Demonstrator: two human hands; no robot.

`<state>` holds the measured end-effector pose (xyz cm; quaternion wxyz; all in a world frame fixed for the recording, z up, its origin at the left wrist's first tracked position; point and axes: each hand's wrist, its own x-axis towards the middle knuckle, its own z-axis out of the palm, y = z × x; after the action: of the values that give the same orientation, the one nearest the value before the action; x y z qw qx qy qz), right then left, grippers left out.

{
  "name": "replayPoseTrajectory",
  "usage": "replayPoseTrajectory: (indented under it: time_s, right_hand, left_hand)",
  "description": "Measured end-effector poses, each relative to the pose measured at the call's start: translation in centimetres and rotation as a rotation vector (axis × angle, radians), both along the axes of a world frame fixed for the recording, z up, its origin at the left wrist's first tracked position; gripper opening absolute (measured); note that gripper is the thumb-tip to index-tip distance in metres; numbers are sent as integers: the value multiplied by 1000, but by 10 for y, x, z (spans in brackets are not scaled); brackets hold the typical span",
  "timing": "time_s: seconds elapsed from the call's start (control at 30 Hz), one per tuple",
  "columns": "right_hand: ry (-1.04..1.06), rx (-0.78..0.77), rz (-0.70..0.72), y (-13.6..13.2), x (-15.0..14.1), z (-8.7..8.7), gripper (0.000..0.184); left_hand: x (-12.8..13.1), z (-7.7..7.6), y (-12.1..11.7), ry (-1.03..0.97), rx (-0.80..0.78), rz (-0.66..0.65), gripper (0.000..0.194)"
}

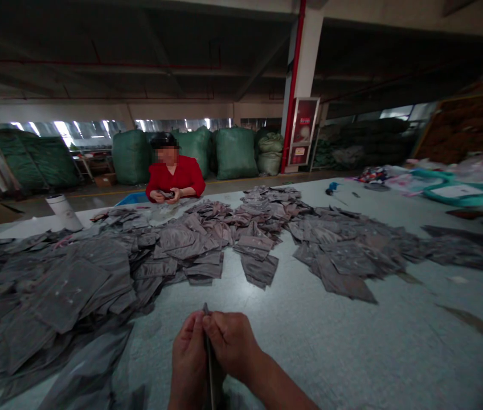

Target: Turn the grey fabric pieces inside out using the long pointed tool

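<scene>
My left hand and my right hand meet close together at the bottom of the view, near the table's front edge. Both pinch a narrow, dark grey fabric piece, seen edge-on and hanging down between them. Its lower part is hidden below the frame. A large spread of grey fabric pieces lies in overlapping heaps across the pale cutting table. The nearest heap lies just left of my left hand, not touching it.
A co-worker in a red top sits across the table, hands holding a small dark item. A white tube lies at the far edge. Colourful plastic and fabric lie at far right. Large green sacks stand behind, beside a red-piped pillar.
</scene>
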<state>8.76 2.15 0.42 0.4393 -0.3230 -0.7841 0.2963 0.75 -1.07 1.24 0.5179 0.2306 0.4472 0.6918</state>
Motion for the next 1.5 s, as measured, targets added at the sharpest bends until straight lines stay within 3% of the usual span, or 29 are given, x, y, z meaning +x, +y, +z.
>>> replayPoseTrajectory:
  time_s: [0.1,0.2,0.33,0.4,0.53,0.63,0.73,0.9,1.0,1.13,1.3,1.5]
  right_hand:
    - [161,-160,26,-3,-5,-3,41]
    - [432,-373,-26,-12,-17,-14,44]
    - [523,-467,-47,-20,-28,-25,45]
    - [528,-471,-33,-19,-27,-26,44]
    - [397,-386,46,-8,-16,-18,42]
    - [233,-313,84,0,-6,-7,41]
    - [249,-317,99,-2,-5,-3,41]
    - [520,-421,-14,-18,-19,-17,41]
    - [517,-441,41,-19,-20,-18,41]
    - [387,-394,112,-7,-8,-7,42]
    - [318,-394,149,3,-2,0,40]
    - [549,-457,69,-16,-19,-15,38]
  left_hand:
    - [4,-2,-1,95,-18,10,31]
    - [-6,9,-1,335,-30,-26,28]
    - [-23,25,-3,825,-34,-134,26]
    - [-27,23,-2,909,-12,-132,27]
    - [-20,-2,0,664,-15,18,33]
    - [-12,-14,0,559,-14,61,33]
    - [-8,-9,-1,574,-1,51,32]
    - [-14,13,-5,795,-36,-14,30]
    - [-23,23,-5,955,-43,-88,29]
    - [-29,32,1,872,-34,-125,31]
    - [-27,29,6,705,-63,-103,35]
    - [-20,10,-4,550,-41,-55,34]
